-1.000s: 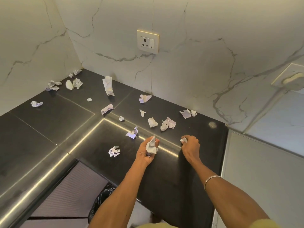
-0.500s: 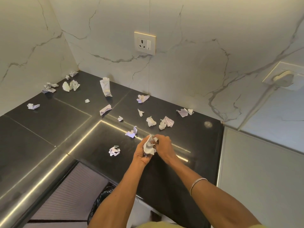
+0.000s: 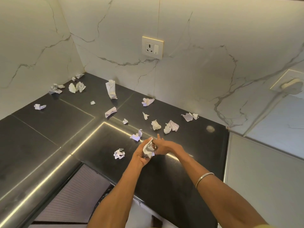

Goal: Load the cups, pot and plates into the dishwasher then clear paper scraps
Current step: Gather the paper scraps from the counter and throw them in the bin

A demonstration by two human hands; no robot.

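Several crumpled white paper scraps lie scattered over the black countertop (image 3: 49, 137). My left hand (image 3: 140, 155) grips a wad of collected paper scraps (image 3: 148, 148) above the counter's front part. My right hand (image 3: 164, 147) is pressed against that wad from the right, one finger pointing up; whether it still pinches a scrap is hidden. The nearest loose scraps are a crumpled ball (image 3: 119, 153) to the left, a folded piece (image 3: 136, 136) just behind, and a pair (image 3: 171, 127) further back right.
A bin with a black liner (image 3: 102, 197) shows below the counter edge, beside a ribbed grey panel (image 3: 70, 199). Marble walls close the corner, with a socket (image 3: 152, 47) on the back wall. A grey cabinet side (image 3: 263, 178) stands at the right.
My right hand left the counter at the right and came over to my left hand, bringing a small scrap to the wad. The left hand kept holding the wad.
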